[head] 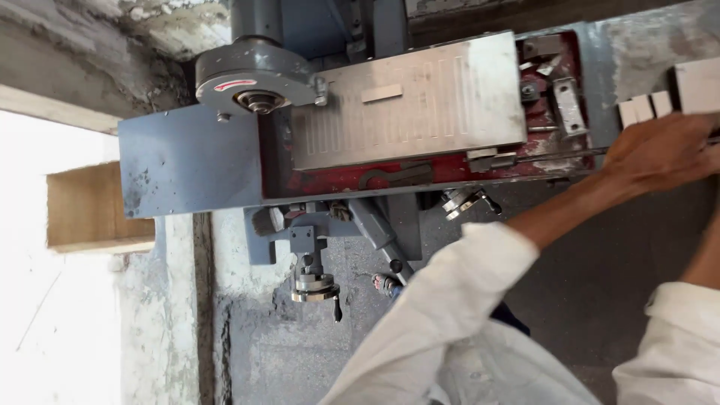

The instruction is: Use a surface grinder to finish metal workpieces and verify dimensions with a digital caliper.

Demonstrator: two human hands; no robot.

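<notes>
A blue-grey surface grinding machine (187,161) fills the view, carrying a long grey ribbed steel plate (409,101) with a small pale rectangular metal block (382,93) lying on top. Right of it, the left hand (664,150) reaches near small white blocks (643,109); whether its fingers are apart or together cannot be told. The right hand is out of view.

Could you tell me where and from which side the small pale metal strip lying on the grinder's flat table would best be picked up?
The strip lies flat and alone on the ribbed steel table, long axis across the picture. Probably best pinched across its narrow width, on the two long edges near the middle, coming from above. Its flat pose leaves no underside to reach, and the grinding wheel housing crowds one end.
</notes>
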